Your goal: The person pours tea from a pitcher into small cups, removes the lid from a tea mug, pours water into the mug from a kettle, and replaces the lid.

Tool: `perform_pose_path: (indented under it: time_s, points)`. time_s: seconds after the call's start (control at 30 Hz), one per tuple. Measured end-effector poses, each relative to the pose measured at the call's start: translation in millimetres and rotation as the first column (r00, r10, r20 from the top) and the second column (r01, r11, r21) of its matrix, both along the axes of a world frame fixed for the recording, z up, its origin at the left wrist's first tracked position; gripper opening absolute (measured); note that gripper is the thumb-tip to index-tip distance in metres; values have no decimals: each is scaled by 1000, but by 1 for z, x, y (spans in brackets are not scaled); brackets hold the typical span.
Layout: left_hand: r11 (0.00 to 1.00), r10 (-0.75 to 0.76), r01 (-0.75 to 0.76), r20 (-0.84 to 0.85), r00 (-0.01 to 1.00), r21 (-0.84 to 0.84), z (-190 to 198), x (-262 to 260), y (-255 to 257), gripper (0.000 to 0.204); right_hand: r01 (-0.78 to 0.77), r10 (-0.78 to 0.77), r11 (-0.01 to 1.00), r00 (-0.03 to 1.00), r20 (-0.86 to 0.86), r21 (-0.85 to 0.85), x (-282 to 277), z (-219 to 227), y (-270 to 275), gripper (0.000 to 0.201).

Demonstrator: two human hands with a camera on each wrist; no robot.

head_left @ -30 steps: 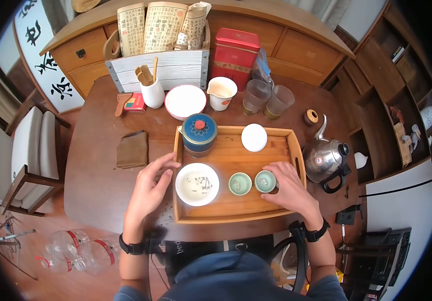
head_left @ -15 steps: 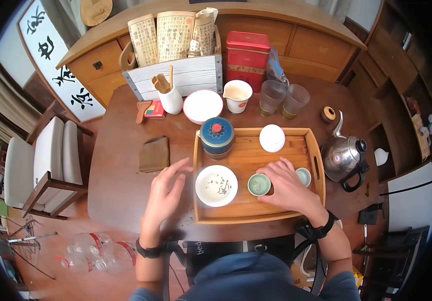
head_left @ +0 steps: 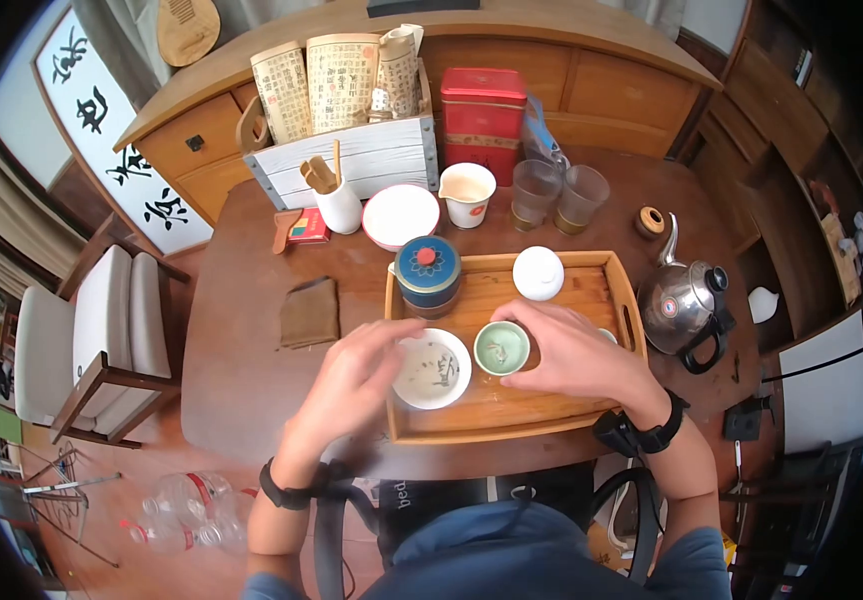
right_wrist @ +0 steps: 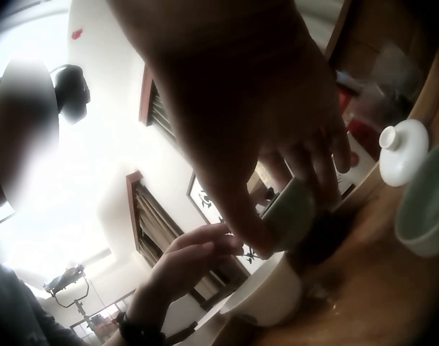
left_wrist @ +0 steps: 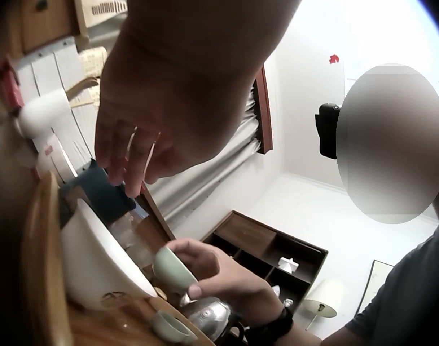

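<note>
Right hand point(head_left: 591, 358): gripping green cup point(head_left: 502, 348) above tray point(head_left: 521, 405), beside white bowl point(head_left: 438, 376). Left hand point(head_left: 349, 385): hovering loosely open, empty, partly covering bowl. Blue pot point(head_left: 427, 272), white lid point(head_left: 538, 273): standing beyond. Second cup point(head_left: 608, 336): mostly hiding behind right hand.

Glossy silver metal on the kettle point(head_left: 673, 310) — smooth pale-green glaze on the cup point(head_left: 502, 348), shiny white on the bowl point(head_left: 432, 369). Light grained wood for the tray point(head_left: 551, 418) — polished brown wood for the counter point(head_left: 241, 390), matt cloth for the folded brown square point(head_left: 310, 312).
</note>
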State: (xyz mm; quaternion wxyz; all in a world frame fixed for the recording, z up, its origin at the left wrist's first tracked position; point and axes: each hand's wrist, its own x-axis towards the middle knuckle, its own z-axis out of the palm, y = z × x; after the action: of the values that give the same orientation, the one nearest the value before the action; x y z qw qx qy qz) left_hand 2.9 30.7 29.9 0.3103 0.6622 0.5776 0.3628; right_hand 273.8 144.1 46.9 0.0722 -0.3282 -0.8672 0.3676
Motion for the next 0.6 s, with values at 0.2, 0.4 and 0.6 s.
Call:
perform_pose_path:
  time_s: [0.2,0.4,0.6]
  points:
    - [991,-70,77,64,995,-113,9,6,10,38,-159,159,987,985,-72,6,-34,6,-2,57]
    - [976,-27,53,122,992,-210,14,-7,8,49,-247,254,960,967,-36,133,-55,11,-1,52]
    - [993,34,-20,121,992,-119,25,-9,1,45,-271,390,805,912,-127,528,-59,13,-3,52]
